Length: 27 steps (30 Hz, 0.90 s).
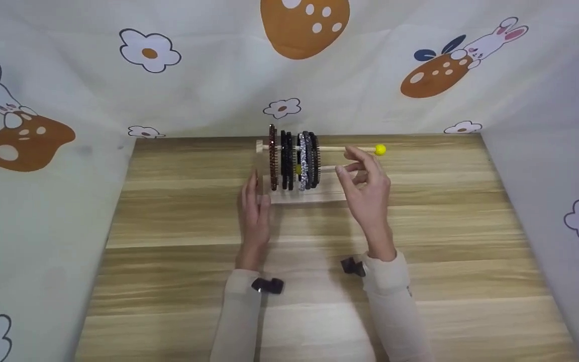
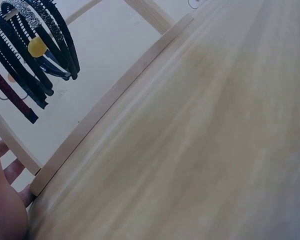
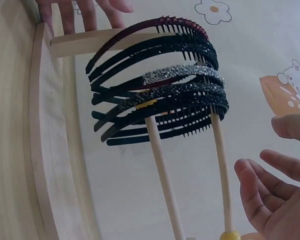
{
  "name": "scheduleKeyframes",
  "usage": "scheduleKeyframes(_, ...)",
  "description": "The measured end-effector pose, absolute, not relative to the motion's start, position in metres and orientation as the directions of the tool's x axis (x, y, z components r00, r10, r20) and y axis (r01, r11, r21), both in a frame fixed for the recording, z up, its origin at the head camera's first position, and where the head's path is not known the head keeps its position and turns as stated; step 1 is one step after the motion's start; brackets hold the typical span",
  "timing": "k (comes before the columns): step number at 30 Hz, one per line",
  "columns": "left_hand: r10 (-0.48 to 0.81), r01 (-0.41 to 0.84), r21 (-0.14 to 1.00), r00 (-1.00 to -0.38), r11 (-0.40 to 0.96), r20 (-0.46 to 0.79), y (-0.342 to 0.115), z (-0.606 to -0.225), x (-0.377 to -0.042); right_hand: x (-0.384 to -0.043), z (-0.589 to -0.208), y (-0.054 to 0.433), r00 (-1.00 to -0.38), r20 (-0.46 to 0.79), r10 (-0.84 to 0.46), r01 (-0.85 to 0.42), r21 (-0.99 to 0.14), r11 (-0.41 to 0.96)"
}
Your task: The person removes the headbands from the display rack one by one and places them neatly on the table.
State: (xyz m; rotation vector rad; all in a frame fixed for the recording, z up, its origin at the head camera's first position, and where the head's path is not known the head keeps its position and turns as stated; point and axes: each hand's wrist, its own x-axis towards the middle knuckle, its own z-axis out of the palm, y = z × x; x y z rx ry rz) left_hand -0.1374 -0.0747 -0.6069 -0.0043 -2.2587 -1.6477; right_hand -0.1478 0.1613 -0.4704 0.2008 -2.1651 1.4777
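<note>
Several headbands (image 1: 304, 163) hang in a row on a light wooden rack (image 3: 42, 125), black, dark red and silver glittery ones among them. Two rods (image 3: 165, 175) stick out from the rack to the right, and a yellow ball (image 1: 380, 150) caps the rear one. Another yellow ball (image 2: 37, 47) shows among the bands. With its fingers mostly straight, the left hand (image 1: 255, 221) rests against the left end of the rack. Beside the rods is the right hand (image 1: 370, 198), its fingers loosely bent; the right wrist view shows it apart from them, holding nothing.
The rack stands at the back of a wood-grain table (image 1: 189, 281), close to a patterned cloth backdrop (image 1: 209, 95). More patterned cloth rises on both sides. A dark wrist camera sits at each cuff (image 1: 387, 271).
</note>
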Motion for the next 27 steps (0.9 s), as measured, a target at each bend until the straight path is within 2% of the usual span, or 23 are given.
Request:
scheduleKeyframes(9,-0.201,0.213,0.922,-0.936,0.324,0.288,-0.077,-0.61,-0.139,-0.15,-0.481,0.152,-0.876,0.461,0.142,-0.354,-0.815,0.46)
scheduleKeyframes(16,-0.194,0.19,0.939,-0.948,0.288,0.252,-0.076,-0.608,-0.137,-0.152,-0.485,0.145,-0.913,0.386,0.136,-0.314,-0.874,0.37)
scheduleKeyframes(27,-0.195,0.189,0.933,-0.947,0.307,0.256,-0.077,-0.608,-0.137,-0.157,-0.49,0.134,-0.958,0.275,0.085,-0.247,-0.936,0.25)
